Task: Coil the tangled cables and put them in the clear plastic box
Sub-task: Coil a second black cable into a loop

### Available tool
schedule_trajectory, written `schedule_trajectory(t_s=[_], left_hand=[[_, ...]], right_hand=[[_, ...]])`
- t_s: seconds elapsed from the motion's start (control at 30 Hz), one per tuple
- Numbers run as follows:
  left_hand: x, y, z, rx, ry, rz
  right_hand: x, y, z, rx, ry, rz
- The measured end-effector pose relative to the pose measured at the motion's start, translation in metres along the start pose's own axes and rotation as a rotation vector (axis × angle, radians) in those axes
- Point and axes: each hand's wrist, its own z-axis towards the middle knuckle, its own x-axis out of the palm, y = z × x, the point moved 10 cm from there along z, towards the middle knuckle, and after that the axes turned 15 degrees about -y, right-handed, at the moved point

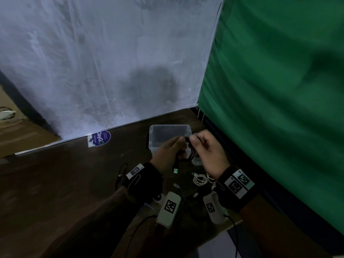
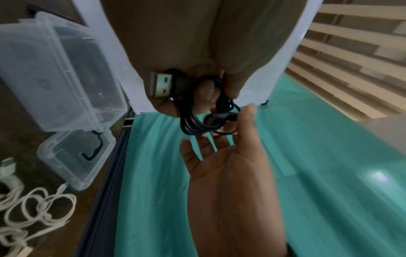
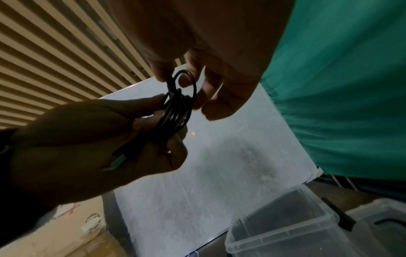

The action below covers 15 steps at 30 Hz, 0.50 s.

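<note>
A black USB cable (image 1: 191, 154) is wound into a small coil, held in the air just in front of the clear plastic box (image 1: 154, 144). My left hand (image 1: 175, 146) grips the coil (image 2: 193, 121), and its green-tongued USB plug (image 1: 175, 169) hangs below the palm. My right hand (image 1: 197, 140) pinches a loop of the cable's free end (image 3: 183, 81) at the top of the coil. The box (image 2: 72, 73) stands open on the dark table, and nothing shows in it. Loose white cables (image 1: 200, 179) lie tangled on the table under my right wrist.
A clear lid (image 2: 77, 156) with a black latch lies next to the box, towards me. A green cloth (image 1: 279, 108) hangs close on the right and a white panel (image 1: 111, 62) stands behind the box. A round blue sticker (image 1: 101, 138) lies at the panel's foot.
</note>
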Motion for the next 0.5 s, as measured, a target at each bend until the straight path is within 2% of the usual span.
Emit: schedule_trajectory(t_s=[0.07, 0.17, 0.27, 0.33, 0.43, 0.5], left_hand=[[0.002, -0.002, 0.000, 0.018, -0.004, 0.003], [0.009, -0.004, -0.004, 0.013, 0.070, -0.006], [0.011, -0.011, -0.005, 0.146, 0.099, 0.230], [0.008, -0.017, -0.003, 0.222, 0.074, 0.311], [0.004, -0.021, -0.002, 0.256, 0.022, 0.331], [0.000, -0.022, -0.002, 0.277, -0.004, 0.360]], right_hand=[[-0.003, 0.006, 0.003, -0.039, -0.023, -0.016], [-0.007, 0.015, 0.010, -0.077, -0.036, 0.013], [-0.012, 0.019, 0.013, -0.134, -0.058, -0.005], [-0.015, 0.024, 0.013, -0.196, -0.099, -0.054], [-0.021, 0.037, 0.008, -0.351, -0.152, -0.123], [-0.024, 0.035, 0.009, -0.313, -0.135, -0.079]])
